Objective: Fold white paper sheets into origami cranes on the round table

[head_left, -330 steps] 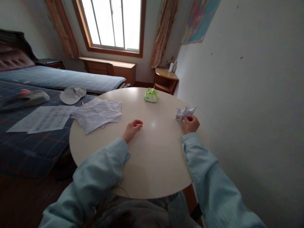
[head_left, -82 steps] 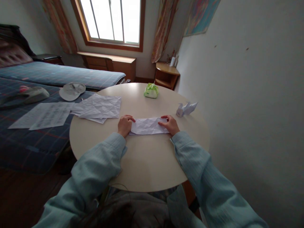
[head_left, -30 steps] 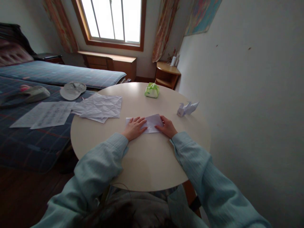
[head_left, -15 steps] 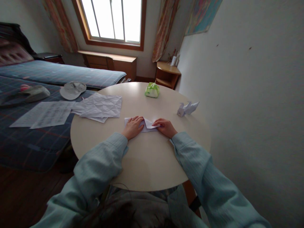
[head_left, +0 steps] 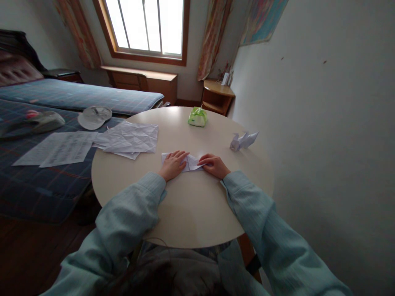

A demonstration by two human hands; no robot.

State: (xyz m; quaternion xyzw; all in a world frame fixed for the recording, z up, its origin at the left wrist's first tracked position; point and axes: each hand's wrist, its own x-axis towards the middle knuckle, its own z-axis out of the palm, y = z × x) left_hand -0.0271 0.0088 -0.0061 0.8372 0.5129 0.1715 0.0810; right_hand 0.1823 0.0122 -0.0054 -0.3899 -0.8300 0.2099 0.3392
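A folded strip of white paper (head_left: 191, 163) lies on the round table in front of me. Flat across its left part rests my left hand (head_left: 174, 164), fingers stretched out and pressing the paper to the tabletop. My right hand (head_left: 213, 165) pinches the right part of the paper between thumb and fingers, hiding that end. Between the two hands a folded flap shows, with a crease near the left fingertips. To the right stands a folded white paper figure (head_left: 243, 141), apart from both hands.
The round cream table (head_left: 191, 213) carries a green tissue pack (head_left: 198, 117) at its far side and creased paper sheets (head_left: 132, 137) at its left. Printed sheets (head_left: 61, 148) and a white cap (head_left: 94, 117) lie on the bed (head_left: 55, 185). A wall (head_left: 324, 135) borders the right.
The raised flap between my hands now lies flatter against the strip. My left fingertips have shifted slightly right; my right hand stays about where it was, still pinching.
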